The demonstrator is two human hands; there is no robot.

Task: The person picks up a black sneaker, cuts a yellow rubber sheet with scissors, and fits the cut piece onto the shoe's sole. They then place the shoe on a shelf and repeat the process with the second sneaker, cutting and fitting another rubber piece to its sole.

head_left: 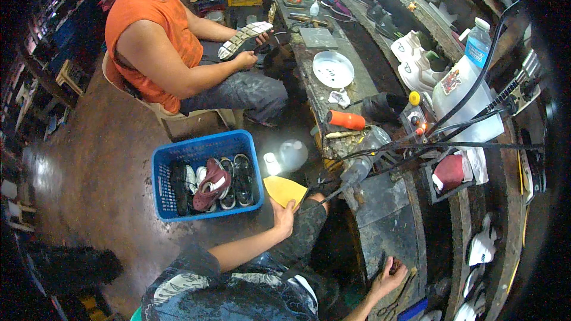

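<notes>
My left hand (pixel 284 219) grips the lower end of a flat yellow piece (pixel 281 189), shaped like the front of a shoe sole, and holds it up over my knee. Over the near end of the workbench (pixel 380 226), my right hand (pixel 389 278) has its fingers curled around something small and dark that I cannot make out. Beside that hand lies a pair of dark scissors (pixel 389 310). A blue box-like thing (pixel 413 309) is at the bench's near edge.
A blue basket (pixel 205 216) of shoes stands left of me. A co-worker in orange (pixel 156 35) sits beyond it, holding a shoe (pixel 245 40). Black cables (pixel 458 144) cross the bench near an orange-handled tool (pixel 345 120) and a white plate (pixel 333 70). Shoes line the shelves right.
</notes>
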